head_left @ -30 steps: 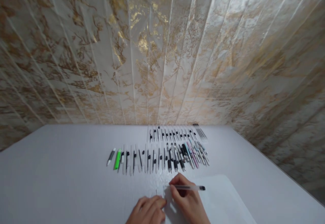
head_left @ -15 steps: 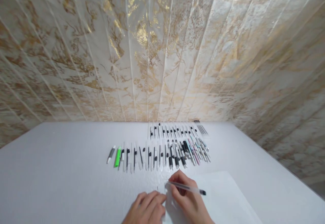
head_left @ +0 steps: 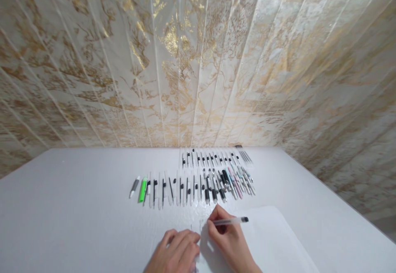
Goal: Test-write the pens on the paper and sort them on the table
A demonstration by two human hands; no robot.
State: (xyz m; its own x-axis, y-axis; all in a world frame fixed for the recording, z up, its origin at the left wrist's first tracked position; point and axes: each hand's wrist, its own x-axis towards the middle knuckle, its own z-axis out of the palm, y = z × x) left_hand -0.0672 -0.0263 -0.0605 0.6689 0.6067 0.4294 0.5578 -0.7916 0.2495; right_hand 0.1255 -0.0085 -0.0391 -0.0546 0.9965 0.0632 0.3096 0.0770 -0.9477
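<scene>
My right hand (head_left: pixel 227 236) pinches a pen (head_left: pixel 230 221) with a clear barrel and a black end, which points right and slightly up. Its writing tip is hidden behind my fingers. Under this hand lies a white sheet of paper (head_left: pixel 272 236), with a few small dark marks near its upper left part, too faint to read. My left hand (head_left: pixel 176 250) rests palm down by the left edge of the paper, fingers lightly bent and laid on the surface, with nothing visible in it. A narrow gap separates the two hands.
Beyond my hands, disassembled clear pens with black refills and caps (head_left: pixel 181 188) lie in a row. A green highlighter (head_left: pixel 142 189) and a grey-and-white pen (head_left: pixel 134 187) are at its left end, pastel pens (head_left: pixel 236 182) at its right. Another row (head_left: pixel 210 158) lies near the patterned wall covering (head_left: pixel 173 79).
My right hand has shifted a little to the right, and the pen's black end has swung upward. My left hand has slid slightly left and stays down on the surface.
</scene>
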